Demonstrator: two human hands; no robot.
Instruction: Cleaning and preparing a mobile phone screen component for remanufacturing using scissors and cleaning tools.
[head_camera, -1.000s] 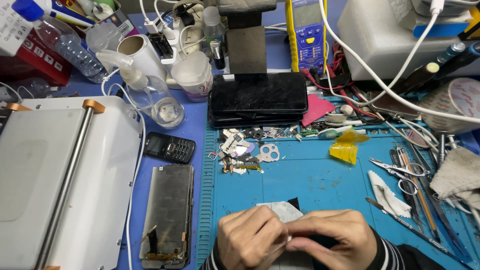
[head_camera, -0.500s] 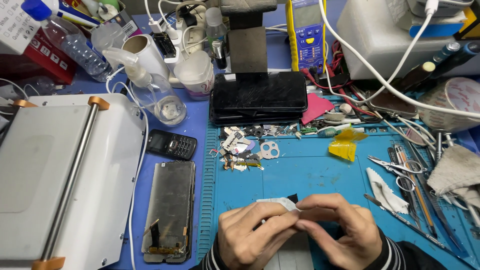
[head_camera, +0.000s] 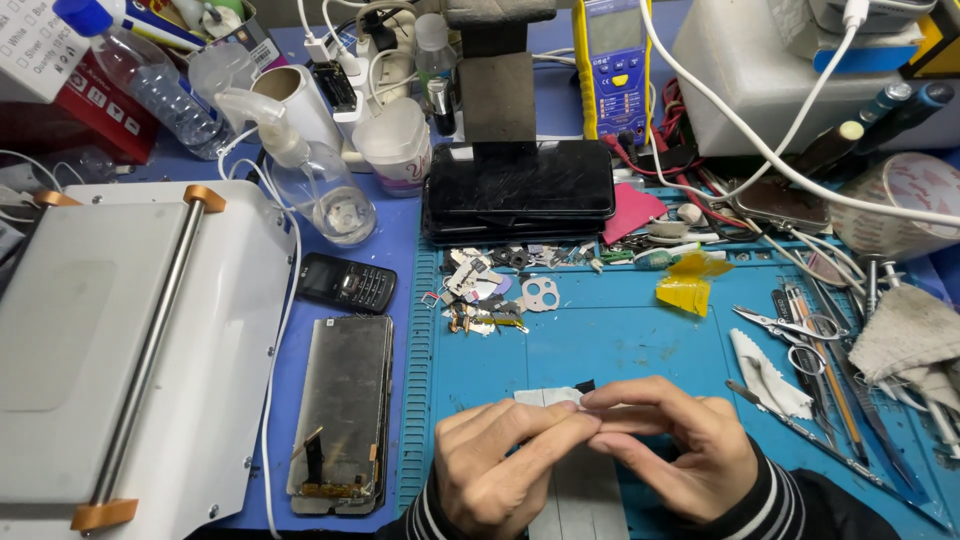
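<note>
Where the fingertips meet, left hand (head_camera: 505, 462) and right hand (head_camera: 672, 448) pinch a small white strip (head_camera: 547, 397) between them.

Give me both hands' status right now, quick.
Left hand: fingers pinched shut on the small white-and-black strip.
Right hand: fingertips pinched on the same strip's other end.

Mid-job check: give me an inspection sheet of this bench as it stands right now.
Surface: blue work mat on a blue table.
Job's things: small white strip with a dark end, pinched between both hands.
Clutter: loose phone parts, stacked black phones, detached screen panel, keypad phone, yellow tape, scissors, tweezers.
Grippers: left hand and right hand, fingertips meeting on the strip.
Cables: white cable across the right side.
Surroundings: white machine, multimeter, spray bottle.
</note>
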